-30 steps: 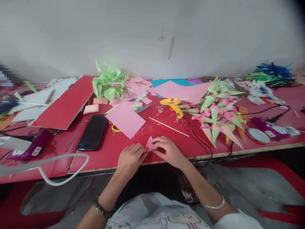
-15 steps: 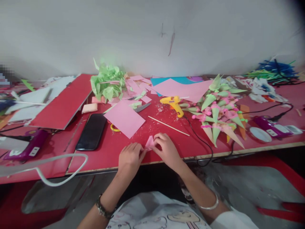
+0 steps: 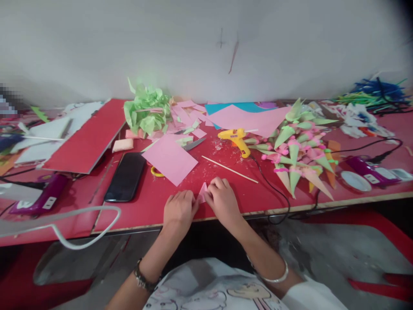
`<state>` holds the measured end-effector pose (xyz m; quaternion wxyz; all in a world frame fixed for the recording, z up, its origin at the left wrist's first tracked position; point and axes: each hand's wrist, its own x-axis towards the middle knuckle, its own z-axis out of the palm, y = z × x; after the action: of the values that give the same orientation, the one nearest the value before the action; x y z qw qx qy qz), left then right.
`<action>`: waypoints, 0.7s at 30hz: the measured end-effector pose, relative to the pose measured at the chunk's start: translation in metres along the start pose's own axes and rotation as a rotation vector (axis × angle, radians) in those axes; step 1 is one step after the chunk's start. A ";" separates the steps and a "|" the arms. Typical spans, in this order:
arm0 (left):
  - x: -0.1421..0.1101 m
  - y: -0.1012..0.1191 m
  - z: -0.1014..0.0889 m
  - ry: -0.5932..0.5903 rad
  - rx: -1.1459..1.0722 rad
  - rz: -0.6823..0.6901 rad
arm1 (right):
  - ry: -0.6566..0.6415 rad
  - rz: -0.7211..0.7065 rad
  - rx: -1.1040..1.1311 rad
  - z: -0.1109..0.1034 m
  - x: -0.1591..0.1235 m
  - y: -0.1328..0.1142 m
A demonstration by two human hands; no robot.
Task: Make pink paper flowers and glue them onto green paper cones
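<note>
A small folded piece of pink paper (image 3: 202, 193) rests at the front of the red table, its pointed tip facing away from me. My left hand (image 3: 179, 212) grips its left side, fingers curled and thumb against the paper. On the other side my right hand (image 3: 223, 202) pinches it between bent fingers and thumb. Part of the paper is hidden under the fingers. Just beyond lies a square pink sheet (image 3: 171, 159), partly over yellow-handled scissors (image 3: 157, 172). A thin wooden stick (image 3: 229, 169) lies past my right hand.
A yellow glue gun (image 3: 237, 140) with a black cord lies behind the stick. Paper cones (image 3: 293, 150) are heaped at right. A black phone (image 3: 125, 177) is at left, near a red board (image 3: 87, 137) and crumpled green paper (image 3: 146, 112). A white cable (image 3: 106, 211) overhangs the front edge.
Both hands remain on the folded pink paper and have closed in slightly around it, so less of it shows. The whole view has shifted a little; the other things lie as before.
</note>
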<state>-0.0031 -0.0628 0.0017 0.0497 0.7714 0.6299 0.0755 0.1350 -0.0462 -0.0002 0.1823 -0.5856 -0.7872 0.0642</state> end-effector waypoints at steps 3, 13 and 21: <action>-0.001 0.000 -0.001 -0.009 -0.001 0.026 | -0.007 0.019 -0.062 0.001 0.000 -0.002; -0.003 -0.007 -0.007 -0.072 -0.043 0.108 | 0.022 0.056 -0.108 -0.001 -0.001 -0.005; -0.003 -0.005 -0.009 -0.096 0.003 0.118 | 0.028 -0.282 -0.099 -0.002 -0.018 0.009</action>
<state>-0.0095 -0.0645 0.0096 0.0741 0.8100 0.5803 0.0404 0.1480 -0.0603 -0.0046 0.1713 -0.4783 -0.8613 -0.0090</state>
